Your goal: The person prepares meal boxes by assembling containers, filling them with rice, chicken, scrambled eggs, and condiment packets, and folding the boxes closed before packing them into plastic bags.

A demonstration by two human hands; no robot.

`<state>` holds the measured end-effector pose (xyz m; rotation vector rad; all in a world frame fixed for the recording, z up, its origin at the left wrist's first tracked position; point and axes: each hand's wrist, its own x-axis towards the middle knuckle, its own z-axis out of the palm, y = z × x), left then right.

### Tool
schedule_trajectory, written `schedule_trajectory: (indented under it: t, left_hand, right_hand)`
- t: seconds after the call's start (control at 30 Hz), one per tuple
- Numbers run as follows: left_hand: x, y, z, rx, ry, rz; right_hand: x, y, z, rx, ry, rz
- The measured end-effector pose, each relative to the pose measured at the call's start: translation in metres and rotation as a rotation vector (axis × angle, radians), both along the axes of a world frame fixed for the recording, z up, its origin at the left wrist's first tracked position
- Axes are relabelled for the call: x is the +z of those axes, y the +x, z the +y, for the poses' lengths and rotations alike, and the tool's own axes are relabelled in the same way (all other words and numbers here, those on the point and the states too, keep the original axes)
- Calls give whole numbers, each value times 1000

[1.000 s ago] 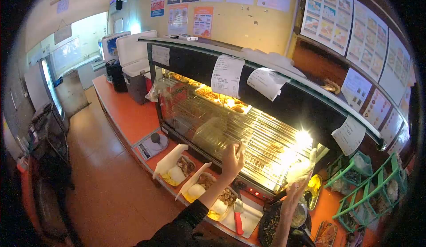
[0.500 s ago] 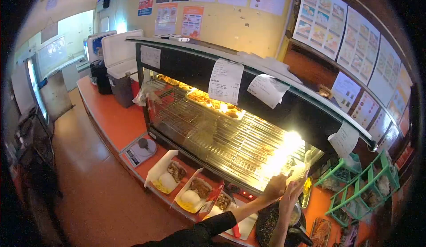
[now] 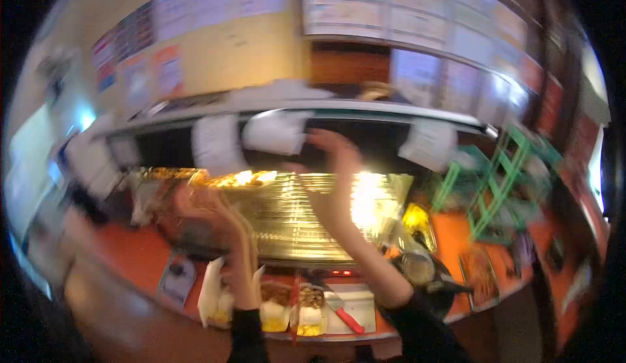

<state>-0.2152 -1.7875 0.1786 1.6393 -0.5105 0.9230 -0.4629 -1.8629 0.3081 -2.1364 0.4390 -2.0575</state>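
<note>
The view is smeared by motion. My right hand point(image 3: 338, 157) is raised before the black front of the lit food warmer point(image 3: 365, 128), its thumb and fingers apart. Its fingertips are close to the right edge of a white paper receipt point(image 3: 277, 131); whether they touch cannot be told. Another receipt point(image 3: 218, 144) hangs to the left. My left hand point(image 3: 202, 203) is held up in front of the warmer's left part, its fingers too blurred to read. Below lie open food boxes point(image 3: 274, 316) with rice and meat, and a red-handled knife point(image 3: 350, 320) on a white board point(image 3: 362, 301).
A kitchen scale point(image 3: 176, 278) sits at the left of the orange counter point(image 3: 127, 249). A dark pan point(image 3: 433, 301), a tray of yellow food point(image 3: 418, 223) and green racks point(image 3: 492, 190) stand at the right. A third receipt point(image 3: 428, 144) hangs there.
The view has swung right. My hands, close together by the warmer's right end before, are now apart: the right up near a receipt, the left towards the warmer's left part.
</note>
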Motion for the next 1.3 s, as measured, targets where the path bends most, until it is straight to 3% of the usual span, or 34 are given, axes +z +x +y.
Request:
schedule_trajectory:
  t: [0.03,0.07,0.1,0.13,0.17,0.23,0.27,0.3,0.33,0.37,0.43,0.53,0.57,0.6,0.67,0.73,0.77,0.87,0.97,1.0,1.1,1.13,1.2,1.23,1.3]
  left_hand:
    - [24,14,5,-17,60,-88]
    - [55,-2,13,-169,44,-176]
    - [86,-22,16,-378,-3,-211]
    - [115,-40,15,-604,-74,-165]
    - [126,-42,0,-995,-327,224]
    - [128,-65,2,-1052,-317,210]
    - [120,-74,1,-1115,-286,170]
    - [100,-74,4,-1141,-272,171]
    - [74,-70,5,-1054,-43,40]
    - [56,-76,-3,-957,179,-93]
    - [36,-192,-8,-1283,74,109]
    - [-18,-325,-14,-1775,-193,759]
    - [-62,-346,-30,-2006,-214,909]
    - [-106,-366,-46,-2202,-209,1090]
    - [-138,-425,-62,-2224,144,634]
    - [-115,-536,-51,-1897,403,376]
    - [-101,-580,-41,-2034,348,670]
    - [-117,-659,-45,-2037,448,931]
    - [-149,-692,-61,-1874,403,840]
    - [-150,-692,-64,-1789,512,769]
    - [-145,-703,-78,-1622,348,715]
    - [-150,-706,-86,-1647,230,906]
    - [-152,-708,-105,-1589,263,819]
    - [-156,-706,-116,-1535,300,740]
    - [-173,-704,-146,-1525,324,863]
  right_hand:
    - [14,15,4,-80,45,-27]
    - [18,32,6,-171,91,-16]
    - [19,45,1,-98,139,-90]
    - [20,47,-3,-11,298,14]
    - [8,64,-12,45,113,-234]
    - [0,54,-6,393,73,-407]
    - [-5,33,-4,360,79,-420]
    - [-11,-2,4,482,196,-212]
    - [-16,-39,10,608,315,1]
    - [-21,-75,10,590,321,-8]
    - [-32,-154,5,615,235,122]
    - [-70,-270,3,854,396,170]
    - [-84,-312,5,896,459,193]
    - [-104,-352,6,716,555,219]
    - [-151,-426,9,379,689,233]
    - [-180,-491,19,81,774,297]
    - [-188,-520,24,-57,814,370]
    - [-207,-587,21,-167,824,398]
    - [-250,-630,-15,-178,884,189]
    - [-246,-644,-26,-209,1068,137]
    - [-300,-686,-95,-330,1263,213]
    - [-321,-698,-124,-319,1257,215]
    - [-367,-719,-184,-670,1042,547]
    - [-390,-729,-213,-665,1031,546]
    - [-417,-747,-280,-868,552,484]
